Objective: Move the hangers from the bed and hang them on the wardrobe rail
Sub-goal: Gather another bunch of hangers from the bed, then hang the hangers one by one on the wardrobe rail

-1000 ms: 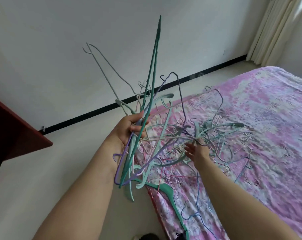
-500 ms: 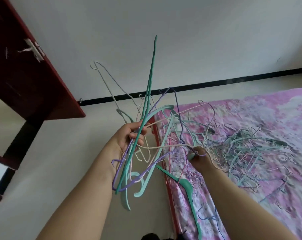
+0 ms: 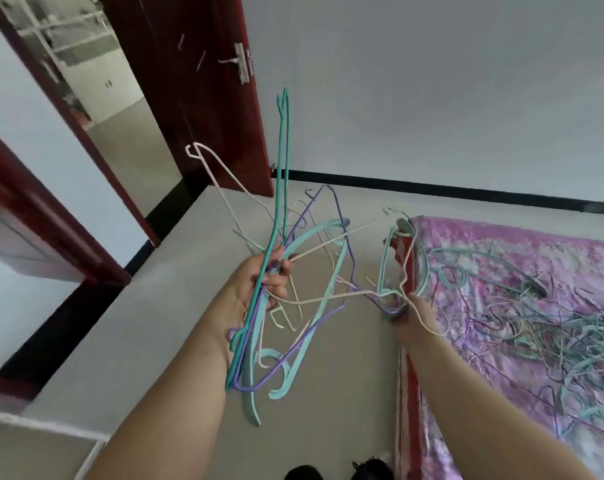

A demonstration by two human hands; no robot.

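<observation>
Nearest, shoes: two dark toe tips [image 3: 338, 473] at the bottom edge, on the pale floor [image 3: 127, 327]
Arms: two bare forearms reach forward; no sleeve is seen
Left hand: the left hand [image 3: 259, 282] is closed around a bundle of hangers [image 3: 276, 306]; the fingers curl over the stems; the bundle is lifted above the floor, beside the bed
Bundle, count: I cannot count exactly because the wires cross each other; at least one dark teal, one purple, two light mint plastic ones and some thin pinkish-white wire ones; the long teal one [image 3: 282, 150] points up in front of the door
Right hand: the right hand [image 3: 409, 308] is at the bed corner; its fingers pinch thin wires and a mint hanger [image 3: 387, 268] which is tangled with the bundle; the exact grip is partly blurred
Bed: the bed [image 3: 522, 258] has a pink and purple flowered sheet; a red side edge shows under it
Pile on bed: many more hangers [image 3: 570, 334] lie tangled on the sheet, right of the hand; too many and too blurred to count
Door: one dark red door [image 3: 189, 98] stands open, with a metal handle [image 3: 241, 62]; a doorway shows another room behind
Wall: the white wall [image 3: 432, 81] with a black skirting strip [image 3: 432, 187] is farthest
</observation>
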